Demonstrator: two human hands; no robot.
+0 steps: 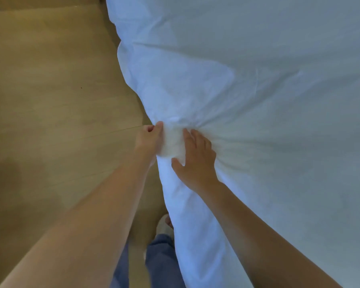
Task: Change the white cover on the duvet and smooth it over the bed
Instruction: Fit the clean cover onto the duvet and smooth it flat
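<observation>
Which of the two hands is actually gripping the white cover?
The left hand: it curls round a bunch of the white cover at the bed's edge. The right hand only lies flat on it.

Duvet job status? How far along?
Done: the white cover looks on and spread out. In hand: the left hand grips a bunched edge and the right hand presses beside it. Left: creases fan out from the grip, so smoothing isn't finished.

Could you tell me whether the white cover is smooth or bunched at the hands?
Bunched. Creases in the white cover fan out from a wad gripped by the left hand; the right hand presses beside it.
</observation>
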